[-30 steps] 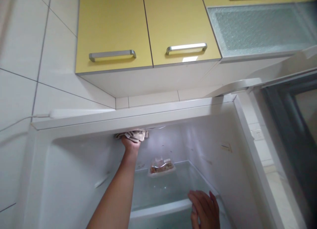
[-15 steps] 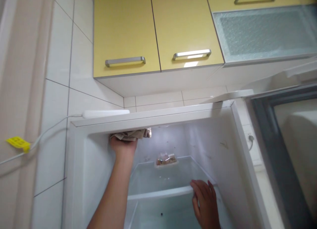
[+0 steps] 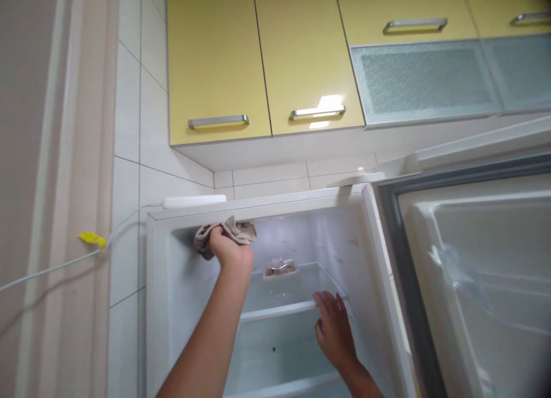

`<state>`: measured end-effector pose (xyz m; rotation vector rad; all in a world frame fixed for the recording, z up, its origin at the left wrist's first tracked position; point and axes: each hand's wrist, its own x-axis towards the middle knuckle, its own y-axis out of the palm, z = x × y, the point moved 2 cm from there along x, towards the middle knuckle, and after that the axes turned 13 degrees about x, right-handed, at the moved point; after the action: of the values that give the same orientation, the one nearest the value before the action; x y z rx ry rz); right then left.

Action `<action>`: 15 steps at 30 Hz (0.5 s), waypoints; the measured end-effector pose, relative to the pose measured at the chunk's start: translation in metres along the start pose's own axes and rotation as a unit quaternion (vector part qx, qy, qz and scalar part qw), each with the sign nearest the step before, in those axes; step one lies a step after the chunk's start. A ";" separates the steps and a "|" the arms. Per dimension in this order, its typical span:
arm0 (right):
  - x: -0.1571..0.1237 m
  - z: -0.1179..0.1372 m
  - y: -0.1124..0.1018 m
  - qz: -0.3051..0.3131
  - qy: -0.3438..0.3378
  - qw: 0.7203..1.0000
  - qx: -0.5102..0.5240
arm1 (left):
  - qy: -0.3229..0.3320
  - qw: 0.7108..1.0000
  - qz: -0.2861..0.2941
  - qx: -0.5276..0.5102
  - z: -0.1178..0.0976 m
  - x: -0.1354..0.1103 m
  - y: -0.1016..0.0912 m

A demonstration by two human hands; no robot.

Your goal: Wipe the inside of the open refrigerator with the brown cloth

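Note:
My left hand (image 3: 228,247) is closed around a crumpled beige-brown cloth (image 3: 236,231). It is raised just inside the top left of the refrigerator opening, under the front edge of the ceiling. Lower and to the right, my right hand (image 3: 334,329) is at the front edge of the upper glass shelf (image 3: 275,313), fingers over the edge and thumb below it. At the back of that shelf sits a small clear-wrapped tray of food (image 3: 280,267), its contents too small to name.
The refrigerator door (image 3: 495,237) stands open at the right, with a clear door rack. Yellow wall cabinets (image 3: 215,59) hang above. A white flat object (image 3: 193,201) lies on the refrigerator top, with a cable bearing a yellow tag (image 3: 92,239) running left.
My left hand has turned and come forward with the cloth, showing more of it. My right hand stays at the shelf edge. The view has shifted, showing more of the door.

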<state>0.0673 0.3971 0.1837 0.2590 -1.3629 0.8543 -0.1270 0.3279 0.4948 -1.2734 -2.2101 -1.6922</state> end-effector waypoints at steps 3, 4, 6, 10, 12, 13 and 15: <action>0.001 0.005 -0.009 0.037 0.009 0.999 0.009 | -0.029 0.998 -0.054 -0.011 0.018 -0.024 0.018; 0.001 0.006 -0.012 0.049 0.013 0.999 0.011 | -0.039 0.997 -0.059 -0.011 0.025 -0.034 0.026; 0.002 0.008 -0.017 0.071 0.025 0.997 0.017 | -0.069 0.996 -0.052 -0.007 0.042 -0.060 0.046; 0.005 0.008 -0.021 0.095 0.055 0.993 0.034 | -0.141 0.990 -0.001 0.006 0.078 -0.119 0.090; 0.006 0.007 -0.020 0.107 0.060 0.991 0.044 | -0.181 0.983 0.026 0.014 0.092 -0.142 0.108; 0.007 0.006 -0.019 0.113 0.060 0.991 0.049 | -0.203 0.978 0.039 0.019 0.097 -0.151 0.115; 0.010 0.005 -0.016 0.120 0.058 0.989 0.060 | -0.235 0.970 0.054 0.028 0.102 -0.162 0.124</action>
<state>0.0742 0.3864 0.1987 0.1365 -1.2515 1.1376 0.0987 0.3282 0.4663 -1.9022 -2.3411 -1.3858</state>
